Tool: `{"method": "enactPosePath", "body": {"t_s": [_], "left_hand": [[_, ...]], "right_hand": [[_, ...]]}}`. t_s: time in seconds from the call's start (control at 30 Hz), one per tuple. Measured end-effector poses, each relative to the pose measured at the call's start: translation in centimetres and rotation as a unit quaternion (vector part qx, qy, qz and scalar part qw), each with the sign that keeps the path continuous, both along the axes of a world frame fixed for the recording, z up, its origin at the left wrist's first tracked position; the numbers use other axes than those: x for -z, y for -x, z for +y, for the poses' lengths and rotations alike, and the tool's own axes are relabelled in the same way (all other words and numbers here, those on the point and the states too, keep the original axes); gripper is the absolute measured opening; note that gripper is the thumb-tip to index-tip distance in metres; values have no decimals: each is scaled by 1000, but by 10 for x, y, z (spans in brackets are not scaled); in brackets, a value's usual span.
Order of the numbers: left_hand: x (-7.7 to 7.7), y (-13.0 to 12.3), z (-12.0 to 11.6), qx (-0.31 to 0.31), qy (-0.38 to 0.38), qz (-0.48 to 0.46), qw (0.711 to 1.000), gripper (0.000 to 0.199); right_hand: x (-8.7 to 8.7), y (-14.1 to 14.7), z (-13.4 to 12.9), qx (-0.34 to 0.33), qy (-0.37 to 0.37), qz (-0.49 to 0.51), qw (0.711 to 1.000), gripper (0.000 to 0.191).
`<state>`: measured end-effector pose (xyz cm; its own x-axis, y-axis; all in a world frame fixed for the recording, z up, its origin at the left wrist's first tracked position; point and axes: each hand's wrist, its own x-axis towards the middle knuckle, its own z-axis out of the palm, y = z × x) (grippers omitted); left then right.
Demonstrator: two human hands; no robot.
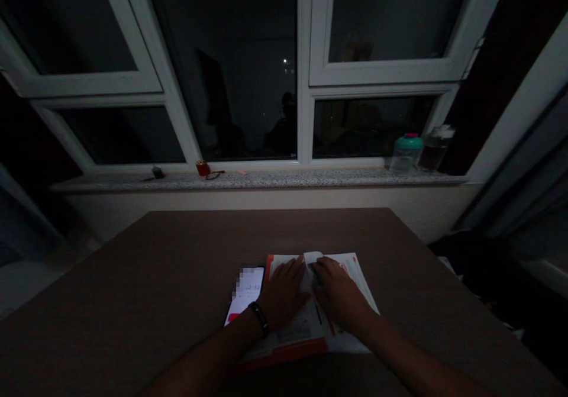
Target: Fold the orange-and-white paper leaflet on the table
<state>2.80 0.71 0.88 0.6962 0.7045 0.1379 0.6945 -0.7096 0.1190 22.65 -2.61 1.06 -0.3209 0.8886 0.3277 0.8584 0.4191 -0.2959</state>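
Note:
An open booklet point(297, 333) with white pages and orange-red edges lies on the table, close to me. My left hand point(286, 287) rests flat on its left page, fingers stretched forward and a dark band round the wrist. Over the right page, my right hand point(339, 290) has its fingers bent close to the fold, apparently gripping a page point(313, 257) that curls up at the top. The fingertips are dim, so the grip is hard to make out. Just left of the booklet, partly behind my left forearm, lies a phone point(248, 287) with its screen lit.
The brown table point(199, 243) reaches toward the wall below a window. On the speckled sill point(275, 178) stand a small red jar point(203, 168), a small dark object point(157, 173), a teal-lidded bottle point(406, 153) and a clear bottle point(435, 149). Curtains hang at both sides.

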Motion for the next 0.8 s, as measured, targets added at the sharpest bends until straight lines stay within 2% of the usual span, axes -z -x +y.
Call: {"method": "enactPosePath", "body": {"t_s": [0.13, 0.3, 0.47, 0.6, 0.8], "left_hand": [[-8, -2, 2, -12, -9, -13, 1000, 57], [-16, -5, -11, -22, -7, -22, 1000, 50], [-6, -5, -22, 2, 6, -8, 1000, 57], [3, -2, -21, 8, 6, -8, 1000, 59], [7, -2, -19, 10, -7, -12, 1000, 59]], "right_hand": [[-7, -1, -3, -14, 18, -2, 1000, 46], [-4, -1, 1, -1, 16, -32, 999, 46], [5, -2, 3, -1, 6, -46, 999, 47], [15, -4, 4, -3, 5, -59, 998, 51], [24, -4, 6, 1, 22, -83, 996, 54]]}}
